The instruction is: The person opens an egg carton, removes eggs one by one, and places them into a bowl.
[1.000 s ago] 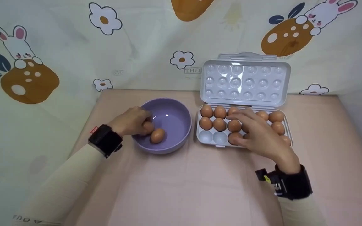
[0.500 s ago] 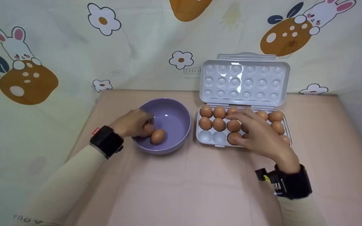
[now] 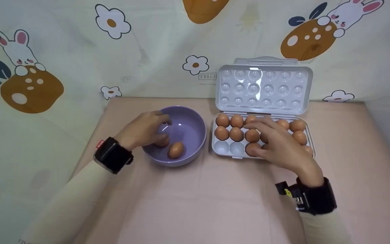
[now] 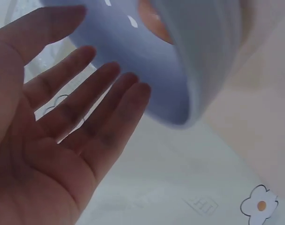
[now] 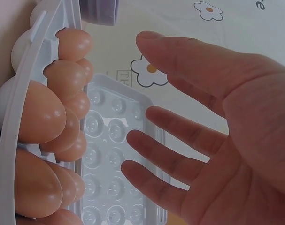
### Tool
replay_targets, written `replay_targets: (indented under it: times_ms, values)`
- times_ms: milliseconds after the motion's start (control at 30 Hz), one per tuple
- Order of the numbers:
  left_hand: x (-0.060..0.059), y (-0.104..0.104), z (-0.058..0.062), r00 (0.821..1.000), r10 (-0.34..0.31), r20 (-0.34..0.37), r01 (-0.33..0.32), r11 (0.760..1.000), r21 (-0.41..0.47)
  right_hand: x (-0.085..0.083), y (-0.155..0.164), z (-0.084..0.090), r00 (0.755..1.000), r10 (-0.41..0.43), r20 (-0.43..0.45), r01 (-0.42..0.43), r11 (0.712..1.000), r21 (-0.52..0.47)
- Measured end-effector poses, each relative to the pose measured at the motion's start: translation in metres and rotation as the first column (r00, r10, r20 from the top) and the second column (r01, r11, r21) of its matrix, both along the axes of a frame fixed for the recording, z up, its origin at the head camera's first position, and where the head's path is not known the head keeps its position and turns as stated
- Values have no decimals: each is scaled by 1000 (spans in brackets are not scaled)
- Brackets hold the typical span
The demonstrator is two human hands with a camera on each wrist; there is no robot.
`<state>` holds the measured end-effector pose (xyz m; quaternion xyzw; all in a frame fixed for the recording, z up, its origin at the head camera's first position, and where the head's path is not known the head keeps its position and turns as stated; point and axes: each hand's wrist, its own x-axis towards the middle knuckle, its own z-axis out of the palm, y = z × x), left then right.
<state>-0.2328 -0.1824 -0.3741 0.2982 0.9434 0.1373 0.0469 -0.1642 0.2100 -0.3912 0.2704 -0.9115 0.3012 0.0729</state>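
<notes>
Looking down from the head view, I see my left hand (image 3: 146,128) over the near-left rim of the purple bowl (image 3: 195,127), fingers loose and holding nothing. Two brown eggs lie in the bowl: one egg (image 3: 175,150) free near the front, a second egg (image 3: 163,141) just under my fingertips; whether they touch it I cannot tell. My right hand (image 3: 279,144) hovers flat over the egg tray (image 3: 222,148), fingers spread above the eggs, gripping none. The tray's lid (image 3: 264,88) stands open behind it, and two front-left cups are empty.

From the left wrist, the left hand (image 4: 62,136) shows an open palm with straight fingers, and the bowl (image 4: 198,61) sits just beyond the fingertips with an egg peeking over its rim.

From the right wrist, the right hand (image 5: 217,140) is likewise open, palm facing the rows of eggs in the tray (image 5: 11,140), apart from them.

My worry: the loose egg in the bowl could roll into its neighbour and crack if my left hand nudges the rim. On the right, pressing down with a flat hand could crush shells, and a careless pull might drag the light tray across the pink table (image 3: 215,203).
</notes>
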Motion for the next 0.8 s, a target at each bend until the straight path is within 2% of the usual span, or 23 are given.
replay_targets:
  times_ms: [200,367,600,800]
  values:
    - [9,18,5,989,-46,-144,61,993,100,0,0,0,1000,-12,20,12,1000,0]
    - [16,36,6,971,-46,-233,87,982,166,0,1,0,1000,-9,8,9,1000,0]
    - [28,63,4,970,-40,-240,92,974,207,0,0,-1,1000,-8,5,8,1000,1]
    - [35,85,4,960,-36,-279,95,974,204,-2,0,-2,1000,-3,-9,3,1000,10]
